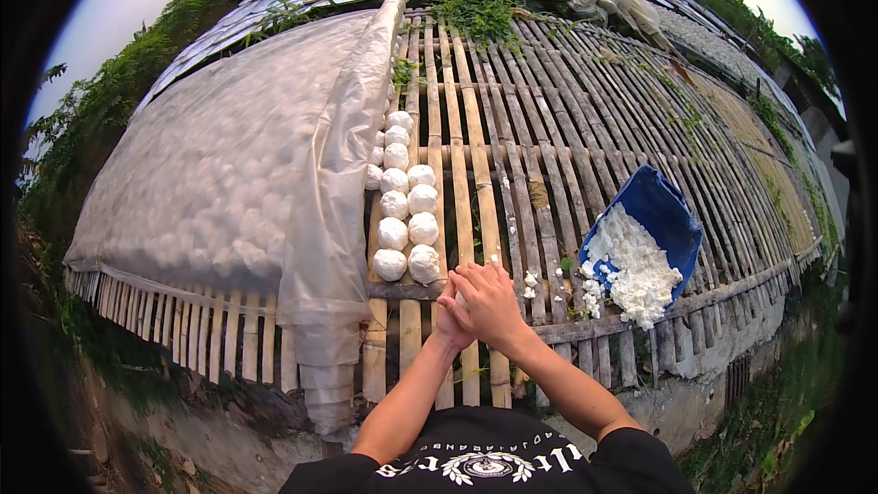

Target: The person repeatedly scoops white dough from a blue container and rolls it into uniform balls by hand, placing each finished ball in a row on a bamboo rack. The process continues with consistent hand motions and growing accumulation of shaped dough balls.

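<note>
Together, cupped right hand [492,304] over left hand [450,318] | curled fingers narrow, could not tell contents | had white balls [393,205] nearby, blue tub [674,224] rightward

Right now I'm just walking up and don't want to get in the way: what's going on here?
A person holds both bare hands together above a bamboo rack, the right hand over the left hand; whether anything is between them is hidden. Just beyond, white balls sit in rows beside a plastic sheet. To the right, a blue container holds white crumbly material, with crumbs scattered on the slats.
</note>
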The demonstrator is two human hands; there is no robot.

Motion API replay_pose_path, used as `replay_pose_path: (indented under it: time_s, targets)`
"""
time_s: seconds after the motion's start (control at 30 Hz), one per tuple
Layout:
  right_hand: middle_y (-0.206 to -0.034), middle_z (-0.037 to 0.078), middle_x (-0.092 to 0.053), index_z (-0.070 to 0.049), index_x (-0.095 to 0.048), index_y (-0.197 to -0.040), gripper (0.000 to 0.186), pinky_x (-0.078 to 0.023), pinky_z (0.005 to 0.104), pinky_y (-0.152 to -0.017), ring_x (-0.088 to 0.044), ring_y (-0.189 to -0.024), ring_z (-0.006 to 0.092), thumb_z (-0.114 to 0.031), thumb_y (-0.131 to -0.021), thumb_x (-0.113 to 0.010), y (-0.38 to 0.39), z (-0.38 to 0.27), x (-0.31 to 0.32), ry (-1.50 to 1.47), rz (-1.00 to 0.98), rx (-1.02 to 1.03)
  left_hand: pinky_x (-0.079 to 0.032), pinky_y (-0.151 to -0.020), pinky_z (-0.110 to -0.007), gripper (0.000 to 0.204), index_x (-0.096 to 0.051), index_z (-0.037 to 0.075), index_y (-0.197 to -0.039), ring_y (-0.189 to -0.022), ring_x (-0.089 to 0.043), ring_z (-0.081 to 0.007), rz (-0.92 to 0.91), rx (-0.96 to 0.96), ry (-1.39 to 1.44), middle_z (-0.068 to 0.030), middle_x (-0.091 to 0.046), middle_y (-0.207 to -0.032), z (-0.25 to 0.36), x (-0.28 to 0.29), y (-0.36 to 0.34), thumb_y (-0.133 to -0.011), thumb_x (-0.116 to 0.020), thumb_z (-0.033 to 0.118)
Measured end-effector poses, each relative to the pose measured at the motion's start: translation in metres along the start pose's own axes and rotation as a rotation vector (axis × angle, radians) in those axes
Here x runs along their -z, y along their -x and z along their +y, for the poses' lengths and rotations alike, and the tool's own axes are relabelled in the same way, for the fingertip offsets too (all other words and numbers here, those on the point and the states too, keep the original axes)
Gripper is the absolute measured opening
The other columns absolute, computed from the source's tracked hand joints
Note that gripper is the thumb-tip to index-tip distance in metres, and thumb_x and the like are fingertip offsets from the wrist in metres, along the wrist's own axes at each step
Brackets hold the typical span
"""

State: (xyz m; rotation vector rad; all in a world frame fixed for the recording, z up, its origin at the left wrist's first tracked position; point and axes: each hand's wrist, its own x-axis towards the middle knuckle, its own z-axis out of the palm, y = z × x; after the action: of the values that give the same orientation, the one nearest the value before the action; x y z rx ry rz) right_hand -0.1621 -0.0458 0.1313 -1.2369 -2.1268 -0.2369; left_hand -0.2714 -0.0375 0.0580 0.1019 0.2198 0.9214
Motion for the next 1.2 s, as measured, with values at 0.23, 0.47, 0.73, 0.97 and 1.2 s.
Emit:
replay_pose_path:
  time_s: [0.23, 0.47, 0.73, 0.97, 1.2]
  targets:
    - [-0.119, 0.017, -0.071, -0.002, -0.072, -0.116, 0.037, -0.058, 0.0482, -0.089, -0.071, -0.105, 0.0379, -0.034, -0.097, -0.077, -0.004, 0.000, 0.002, -0.195, -0.119, -0.301, -0.049, -0.117, -0.048, 0.056, -0.052, 0.016, -0.151, -0.136, -0.060, -0.0258, 0.125, -0.205, -0.050, -0.0067, -0.061, -0.147, -0.017, 0.008, -0.009, -0.117, -0.032, 0.056]
    - [-0.109, 0.019, -0.074, 0.000, -0.074, -0.107, 0.029, -0.059, 0.0480, -0.087, -0.073, -0.101, 0.0406, -0.028, -0.099, -0.076, -0.009, 0.006, 0.009, -0.365, -0.124, -0.261, -0.047, -0.119, -0.048, 0.083, -0.046, 0.005, -0.156, -0.139, -0.059, -0.0313, -0.093, 0.037, -0.036, -0.0172, -0.058, -0.152, 0.012, 0.000, -0.006, -0.110, -0.036, 0.072]
    - [-0.114, 0.019, -0.075, 0.000, -0.073, -0.114, 0.031, -0.059, 0.0481, -0.090, -0.072, -0.105, 0.0397, -0.026, -0.098, -0.077, -0.011, 0.002, 0.002, -0.355, -0.116, -0.381, -0.048, -0.119, -0.047, 0.077, -0.049, 0.009, -0.155, -0.139, -0.059, -0.0313, 0.251, -0.204, -0.170, -0.0164, -0.059, -0.152, -0.014, 0.007, -0.012, -0.111, -0.034, 0.070]
    - [-0.132, 0.021, -0.069, -0.002, -0.072, -0.128, 0.039, -0.054, 0.0459, -0.103, -0.068, -0.120, 0.0391, -0.029, -0.100, -0.075, -0.002, 0.000, 0.007, -0.236, -0.105, -0.124, -0.045, -0.120, -0.045, 0.065, -0.051, 0.013, -0.154, -0.142, -0.055, -0.0272, -0.303, -0.031, -0.091, -0.0116, -0.056, -0.154, 0.007, -0.003, -0.005, -0.114, -0.033, 0.061]
    - [-0.118, 0.020, -0.074, 0.001, -0.074, -0.119, 0.029, -0.059, 0.0472, -0.093, -0.071, -0.111, 0.0390, -0.023, -0.102, -0.071, -0.008, 0.009, -0.004, -0.374, -0.219, -0.333, -0.053, -0.112, -0.047, 0.059, -0.060, 0.012, -0.140, -0.131, -0.064, -0.0261, 0.100, -0.077, -0.097, -0.0076, -0.067, -0.139, -0.004, 0.015, -0.004, -0.116, -0.033, 0.058]
